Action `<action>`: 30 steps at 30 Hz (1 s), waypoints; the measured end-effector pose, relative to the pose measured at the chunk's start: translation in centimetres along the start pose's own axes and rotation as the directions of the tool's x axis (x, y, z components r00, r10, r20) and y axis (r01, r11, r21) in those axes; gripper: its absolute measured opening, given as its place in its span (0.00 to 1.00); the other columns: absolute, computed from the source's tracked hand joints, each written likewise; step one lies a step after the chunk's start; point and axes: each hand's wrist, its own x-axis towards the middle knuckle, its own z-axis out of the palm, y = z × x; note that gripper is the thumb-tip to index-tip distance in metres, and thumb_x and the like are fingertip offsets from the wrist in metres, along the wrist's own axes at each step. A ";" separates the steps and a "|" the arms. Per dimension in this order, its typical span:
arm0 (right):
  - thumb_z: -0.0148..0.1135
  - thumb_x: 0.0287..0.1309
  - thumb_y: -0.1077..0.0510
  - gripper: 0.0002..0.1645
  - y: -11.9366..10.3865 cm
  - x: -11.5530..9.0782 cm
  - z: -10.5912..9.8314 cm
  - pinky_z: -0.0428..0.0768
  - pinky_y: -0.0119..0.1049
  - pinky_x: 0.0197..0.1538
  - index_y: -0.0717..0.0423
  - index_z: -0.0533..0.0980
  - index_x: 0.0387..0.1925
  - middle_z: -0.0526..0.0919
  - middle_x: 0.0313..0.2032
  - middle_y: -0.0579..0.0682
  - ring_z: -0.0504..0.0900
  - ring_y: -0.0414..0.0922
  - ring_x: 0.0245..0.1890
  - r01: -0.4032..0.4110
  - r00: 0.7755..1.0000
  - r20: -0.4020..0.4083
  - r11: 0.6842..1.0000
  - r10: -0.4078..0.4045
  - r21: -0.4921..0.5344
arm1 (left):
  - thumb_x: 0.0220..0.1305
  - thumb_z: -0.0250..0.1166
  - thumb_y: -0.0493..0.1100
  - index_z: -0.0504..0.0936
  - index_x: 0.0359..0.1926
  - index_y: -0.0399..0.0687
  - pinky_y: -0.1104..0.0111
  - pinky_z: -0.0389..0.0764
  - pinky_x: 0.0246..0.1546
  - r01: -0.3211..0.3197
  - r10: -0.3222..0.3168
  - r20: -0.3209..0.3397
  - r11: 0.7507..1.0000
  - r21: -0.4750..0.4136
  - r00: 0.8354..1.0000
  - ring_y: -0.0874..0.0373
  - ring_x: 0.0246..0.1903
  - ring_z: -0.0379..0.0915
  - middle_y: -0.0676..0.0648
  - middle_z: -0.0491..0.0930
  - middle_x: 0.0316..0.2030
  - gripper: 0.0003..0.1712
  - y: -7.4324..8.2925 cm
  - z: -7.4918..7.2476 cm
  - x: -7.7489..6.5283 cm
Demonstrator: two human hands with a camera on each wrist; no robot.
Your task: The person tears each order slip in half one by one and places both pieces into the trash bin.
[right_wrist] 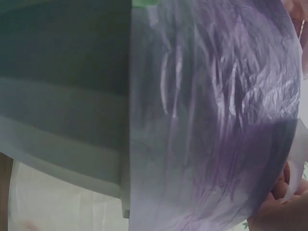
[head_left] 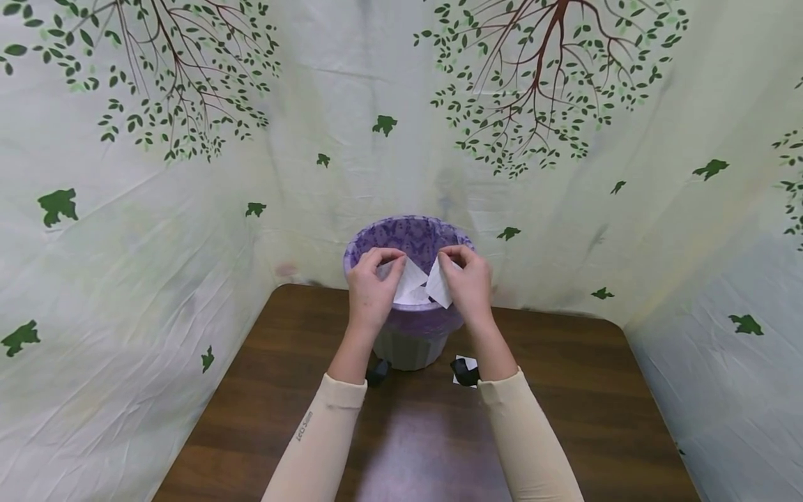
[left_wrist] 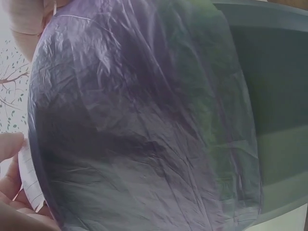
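A bin stands on the table, lined with a purple plastic bag folded over its rim. My left hand pinches a white piece of paper between thumb and fingertips over the bin's mouth. Opposite it, my right hand pinches another white piece of paper. The two pieces lie close together, with ragged edges near the middle. Faint lines mark the paper in the left wrist view. From the right wrist, the liner hides most of the hands; a paper edge shows beyond it.
A brown wooden table spreads below the bin. A small white paper lies on it near my right wrist, partly hidden by a black wrist device. Leaf-printed curtains hang behind and at both sides.
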 end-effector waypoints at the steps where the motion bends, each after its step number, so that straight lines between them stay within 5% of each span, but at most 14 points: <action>1: 0.68 0.68 0.57 0.10 0.0 0.0 0.0 0.75 0.24 0.39 0.59 0.88 0.44 0.91 0.42 0.59 0.87 0.51 0.45 0.007 1.000 -0.001 1.000 -0.007 -0.009 | 0.71 0.71 0.42 0.90 0.43 0.43 0.56 0.82 0.55 0.002 -0.002 0.002 1.000 0.007 1.000 0.49 0.49 0.82 0.44 0.89 0.40 0.06 0.0 0.0 0.0; 10: 0.68 0.69 0.59 0.10 0.5 -0.2 0.2 0.81 0.41 0.53 0.60 0.87 0.47 0.92 0.46 0.58 0.88 0.54 0.51 0.072 0.997 0.040 0.995 -0.070 -0.064 | 0.69 0.72 0.38 0.90 0.50 0.43 0.54 0.78 0.58 -0.017 0.018 -0.020 0.998 0.052 1.000 0.46 0.51 0.80 0.43 0.89 0.47 0.10 -0.1 -0.2 0.1; 18: 0.65 0.70 0.60 0.14 0.7 -0.4 0.0 0.84 0.48 0.54 0.62 0.86 0.52 0.90 0.48 0.60 0.88 0.56 0.48 0.091 0.995 0.050 0.995 -0.089 -0.046 | 0.70 0.71 0.38 0.89 0.52 0.43 0.53 0.75 0.64 -0.025 0.026 -0.031 0.998 0.049 0.999 0.45 0.57 0.77 0.43 0.88 0.52 0.12 0.1 -0.6 0.1; 30: 0.65 0.71 0.62 0.13 1.0 -1.1 -0.6 0.82 0.36 0.51 0.63 0.86 0.52 0.90 0.48 0.60 0.88 0.54 0.48 0.126 0.991 0.037 0.992 -0.126 0.004 | 0.72 0.69 0.38 0.90 0.50 0.44 0.56 0.76 0.65 -0.081 0.081 -0.022 0.997 0.008 0.996 0.50 0.53 0.81 0.46 0.89 0.47 0.08 1.0 -0.6 -1.5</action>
